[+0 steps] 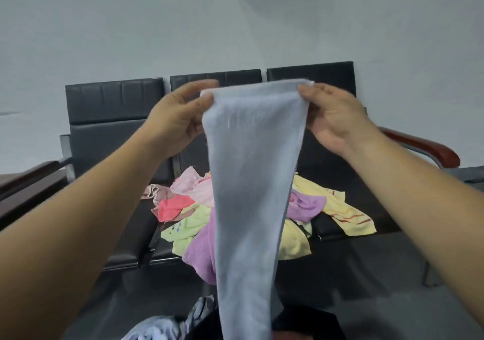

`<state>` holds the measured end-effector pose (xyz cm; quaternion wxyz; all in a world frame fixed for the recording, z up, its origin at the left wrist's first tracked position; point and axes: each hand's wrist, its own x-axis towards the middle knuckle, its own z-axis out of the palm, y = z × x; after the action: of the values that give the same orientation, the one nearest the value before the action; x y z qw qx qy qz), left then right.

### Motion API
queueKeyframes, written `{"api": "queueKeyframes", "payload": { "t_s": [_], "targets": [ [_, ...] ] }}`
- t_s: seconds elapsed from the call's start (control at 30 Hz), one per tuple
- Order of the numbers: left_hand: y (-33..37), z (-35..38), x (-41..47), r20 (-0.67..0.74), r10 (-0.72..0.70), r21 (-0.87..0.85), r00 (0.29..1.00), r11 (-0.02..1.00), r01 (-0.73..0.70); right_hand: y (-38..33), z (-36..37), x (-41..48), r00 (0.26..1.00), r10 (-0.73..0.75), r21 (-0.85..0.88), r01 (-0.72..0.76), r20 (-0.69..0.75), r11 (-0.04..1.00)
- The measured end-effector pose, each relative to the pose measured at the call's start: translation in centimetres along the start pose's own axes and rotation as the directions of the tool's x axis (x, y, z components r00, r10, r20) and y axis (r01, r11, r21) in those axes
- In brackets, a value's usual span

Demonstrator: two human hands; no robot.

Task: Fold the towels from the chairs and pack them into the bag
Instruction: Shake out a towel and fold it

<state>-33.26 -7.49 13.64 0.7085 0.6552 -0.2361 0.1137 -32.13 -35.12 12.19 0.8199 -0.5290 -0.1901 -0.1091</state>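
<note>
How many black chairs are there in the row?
3. The left chair, the middle chair, partly behind the blue towel, and the right chair. I see no more beyond them.

Both hands (258, 115) pinch blue towel (248, 182) upright.

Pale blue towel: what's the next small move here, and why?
Probably bring the left hand and right hand together, folding the pale blue towel in half: each pinches a top corner, and it hangs full length in front of the towel pile on the chairs.
</note>
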Motion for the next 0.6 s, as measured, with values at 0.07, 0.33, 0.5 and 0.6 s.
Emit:
{"api": "queueKeyframes", "payload": {
  "t_s": [0.07, 0.33, 0.5, 0.6],
  "targets": [
    [1.0, -0.2, 0.5, 0.021, -0.065, 0.254, 0.998, 0.966, 0.057, -0.9, 0.0, 0.6, 1.0, 0.009, -0.098, -0.007, 0.023, 0.995],
    [-0.6, -0.1, 0.1, -0.076, -0.019, 0.495, 0.997, 0.867, 0.054, 1.1, -0.3, 0.7, 0.992, -0.06, -0.654, -0.026, -0.109, 0.756],
    [-1.8, 0.2, -1.1, -0.101, -0.03, 0.439, 0.994, 0.896, 0.072, 2.2, -0.6, -0.3, 0.993, 0.117, -0.531, -0.111, -0.021, 0.84],
    [-2.6, 1.0, -1.7, -0.077, -0.073, 0.354, 0.994, 0.93, 0.095, 3.4, -0.1, -1.0, 0.982, 0.167, -0.334, -0.131, 0.083, 0.934]
  ]
}}
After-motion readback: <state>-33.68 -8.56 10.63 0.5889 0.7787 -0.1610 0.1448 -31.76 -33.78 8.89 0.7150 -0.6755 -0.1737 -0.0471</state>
